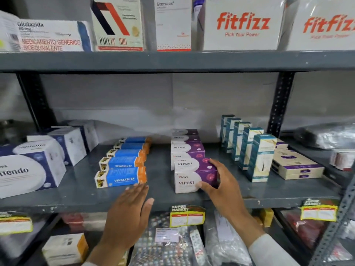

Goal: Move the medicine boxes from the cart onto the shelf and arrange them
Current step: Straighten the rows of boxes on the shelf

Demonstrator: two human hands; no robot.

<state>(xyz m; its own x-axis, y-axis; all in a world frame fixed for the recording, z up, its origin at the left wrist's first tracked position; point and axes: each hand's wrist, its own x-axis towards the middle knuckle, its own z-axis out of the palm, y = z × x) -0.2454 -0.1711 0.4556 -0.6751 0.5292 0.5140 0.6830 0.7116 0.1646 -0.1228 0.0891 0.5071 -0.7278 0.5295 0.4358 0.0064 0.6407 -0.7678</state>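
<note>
On the grey middle shelf (80,191) a row of purple-and-white Viresi boxes runs back from the front. My right hand (221,181) grips the right side of the front Viresi box (192,175), thumb on its front face and fingers on its top. My left hand (130,210) hovers flat, fingers together, at the shelf's front edge. Its fingertips almost touch the front blue-and-orange Vivalyn EF box (121,178), which heads a row of several such boxes. The cart is out of view.
Tall teal-and-white boxes (259,156) stand in a row right of the Viresi boxes, with flat cream boxes (295,166) beyond. Large white-and-navy boxes (28,166) fill the left. The upper shelf holds Fitfizz cartons (243,24). Below are blister packs and price tags.
</note>
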